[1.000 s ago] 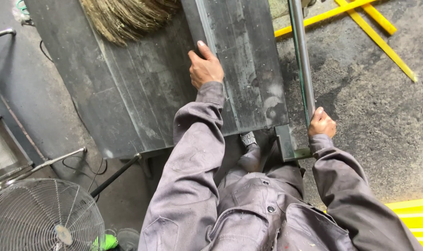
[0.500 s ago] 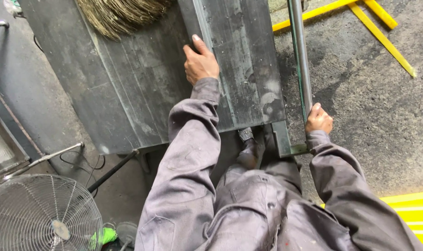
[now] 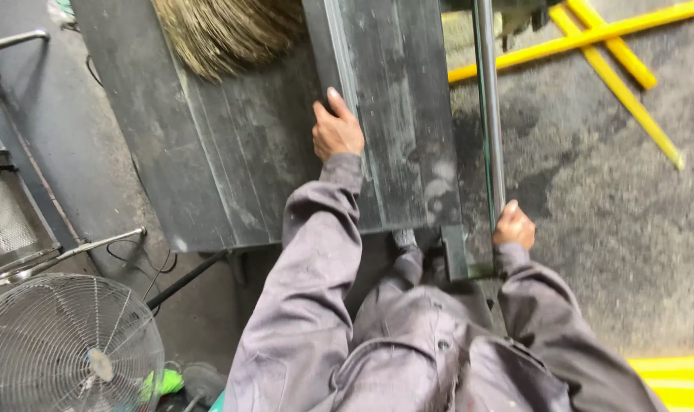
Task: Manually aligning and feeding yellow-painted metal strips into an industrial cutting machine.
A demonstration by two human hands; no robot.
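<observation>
Your left hand (image 3: pixel 337 131) lies flat, open, on the dark metal sheet (image 3: pixel 393 114) | your right hand (image 3: pixel 513 226) grips the steel bar (image 3: pixel 487 114) beside it | sheet rests on the table (image 3: pixel 210 168), bar unraised.

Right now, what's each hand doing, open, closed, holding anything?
Left hand: open, flat on the dark metal sheet, fingers at a raised ridge.
Right hand: closed around the lower end of the grey metal bar.
</observation>
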